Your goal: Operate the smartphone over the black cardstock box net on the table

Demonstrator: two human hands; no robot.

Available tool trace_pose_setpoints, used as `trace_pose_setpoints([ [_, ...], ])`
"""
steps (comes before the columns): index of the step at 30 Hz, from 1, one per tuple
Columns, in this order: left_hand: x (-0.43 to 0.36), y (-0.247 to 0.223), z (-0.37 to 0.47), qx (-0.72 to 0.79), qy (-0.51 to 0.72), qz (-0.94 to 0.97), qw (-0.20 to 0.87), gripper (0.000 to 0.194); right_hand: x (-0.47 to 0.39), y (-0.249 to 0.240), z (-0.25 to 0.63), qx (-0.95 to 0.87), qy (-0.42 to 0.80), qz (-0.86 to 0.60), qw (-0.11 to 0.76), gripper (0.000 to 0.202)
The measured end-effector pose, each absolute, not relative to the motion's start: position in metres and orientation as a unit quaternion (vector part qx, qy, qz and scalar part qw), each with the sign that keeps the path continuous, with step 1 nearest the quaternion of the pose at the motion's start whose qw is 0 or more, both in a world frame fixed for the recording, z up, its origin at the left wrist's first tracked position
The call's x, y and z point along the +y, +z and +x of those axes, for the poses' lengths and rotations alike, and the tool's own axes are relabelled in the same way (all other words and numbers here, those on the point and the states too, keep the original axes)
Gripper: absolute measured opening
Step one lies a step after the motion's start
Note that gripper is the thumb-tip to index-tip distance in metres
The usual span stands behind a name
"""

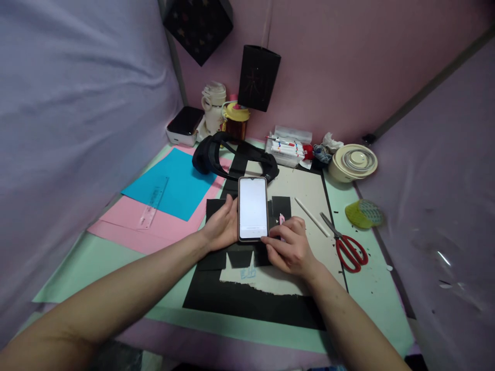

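Note:
My left hand (224, 225) is wrapped around the left side of a smartphone (253, 208), which it holds upright with its lit, mostly white screen toward me. At the phone's lower right corner, the index fingertip of my right hand (290, 247) touches or nearly touches the screen edge. A slim pink craft knife (282, 219) pokes up from between the curled fingers of that hand, its lower part hidden. Below the phone lie cut pieces of black card (238, 258) on a pale board (266, 283) with a black border.
Right of my hands lie a white pencil-like stick (311, 216) and red-handled scissors (348, 250). A black headset (232, 154) sits behind the phone. Blue paper (178, 180) and a clear ruler (153, 202) are at left. A black paper box (259, 77) hangs above; bowls (350, 167) stand back right.

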State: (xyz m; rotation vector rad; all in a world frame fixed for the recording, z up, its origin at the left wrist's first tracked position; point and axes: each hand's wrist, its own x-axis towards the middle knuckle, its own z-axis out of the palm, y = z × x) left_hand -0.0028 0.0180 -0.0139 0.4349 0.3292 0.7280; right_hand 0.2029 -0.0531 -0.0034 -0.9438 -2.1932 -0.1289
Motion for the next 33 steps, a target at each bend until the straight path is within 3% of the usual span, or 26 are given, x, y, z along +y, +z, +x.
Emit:
trace_pose_setpoints([
  [17, 0.0174, -0.0117, -0.003, 0.169, 0.35, 0.207, 0.898, 0.057, -0.053, -0.0044, 0.2042, -0.853, -0.053, -0.369, 0.364, 0.015],
  [25, 0.0182, -0.0156, -0.003, 0.154, 0.347, 0.207, 0.902, 0.057, -0.0516, -0.0062, 0.2029, -0.804, -0.09, -0.452, 0.377, 0.02],
  [33, 0.0177, -0.0128, -0.0031, 0.147, 0.353, 0.199, 0.902, 0.058, -0.0524, -0.007, 0.2042, -0.841, -0.06, -0.398, 0.361, 0.02],
])
